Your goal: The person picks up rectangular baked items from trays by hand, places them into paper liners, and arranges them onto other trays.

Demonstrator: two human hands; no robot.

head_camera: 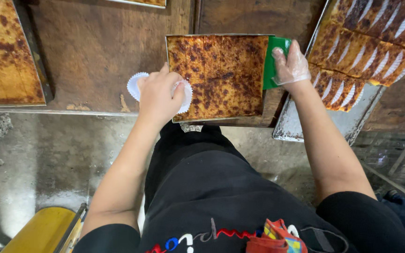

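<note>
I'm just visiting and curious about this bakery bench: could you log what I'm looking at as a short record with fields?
Setting: worn wooden table, seen from above
Left hand: bare, gripping a stack of white paper baking cups
Right hand: in a clear plastic glove, holding a green scraper
Centre: browned sheet cake, scraper at its right edge
Right: metal tray with cake slices in paper cups
Far left: another browned slab

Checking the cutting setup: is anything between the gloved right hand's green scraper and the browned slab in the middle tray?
Nothing visible: the green scraper in the right hand sits right at the browned slab's right edge.
</note>
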